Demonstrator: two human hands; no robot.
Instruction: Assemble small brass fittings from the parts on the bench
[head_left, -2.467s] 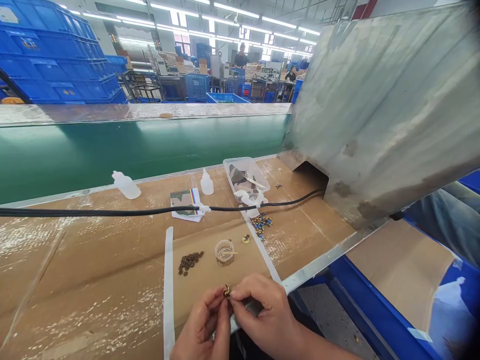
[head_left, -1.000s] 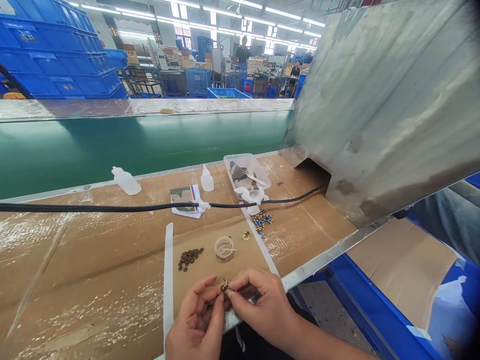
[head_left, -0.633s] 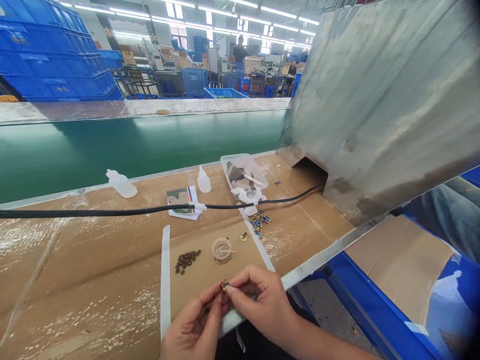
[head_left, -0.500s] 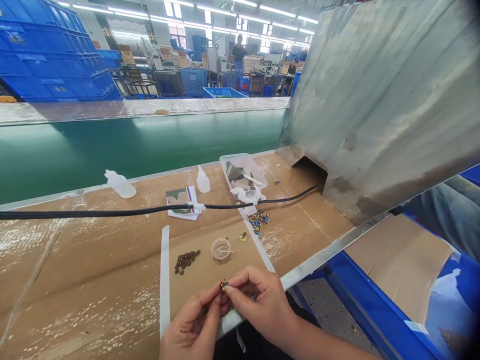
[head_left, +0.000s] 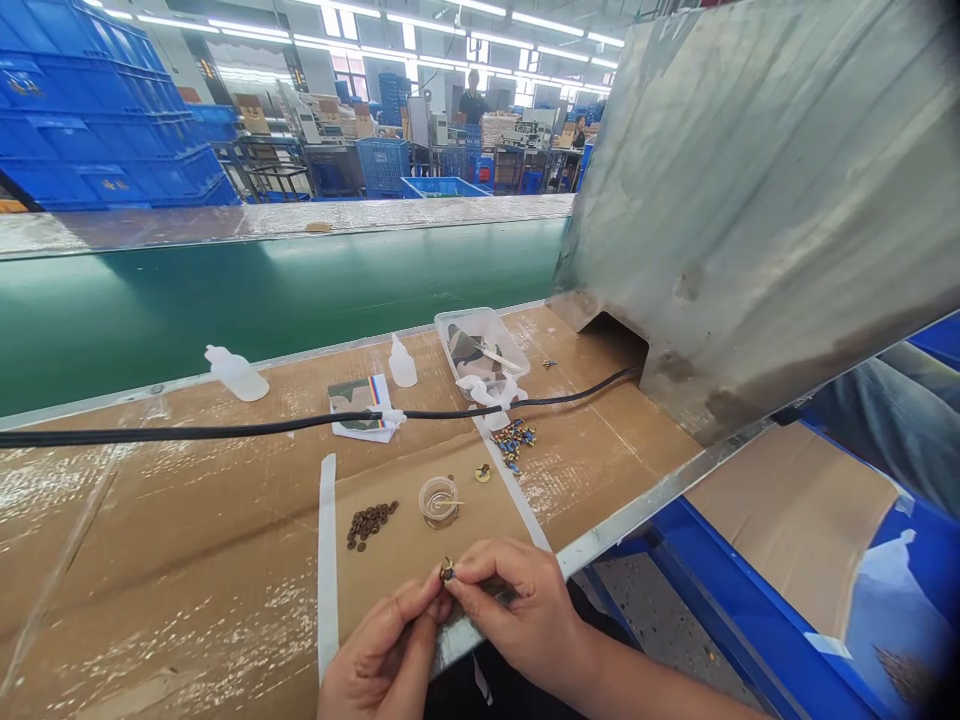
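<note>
My left hand (head_left: 390, 640) and my right hand (head_left: 517, 595) meet at the front edge of the table. Between their fingertips sits a tiny figurine (head_left: 448, 570), dark with yellow and blue, its details too small to make out. Both hands pinch it, thumbs against forefingers. Beyond them on the brown paper stands a small round clear cup (head_left: 439, 500) with a thin stick across it. Left of the cup lies a pile of brown discs (head_left: 370, 523). One small figure on a yellowish disc (head_left: 483, 472) is to the right. Several colourful small figures (head_left: 514, 440) lie heaped behind that.
A black cable (head_left: 225, 430) crosses the table behind the work area. Past it are two white squeeze bottles (head_left: 236, 374), a camouflage-patterned card (head_left: 358, 405) and a clear plastic box (head_left: 484, 350). A large metal panel (head_left: 750, 220) rises at the right, beside a green conveyor belt (head_left: 337, 280).
The figurine shows slightly more above my fingertips, and my fingers have shifted a little around it. The whole view has moved slightly. Things on the table stay in place.
</note>
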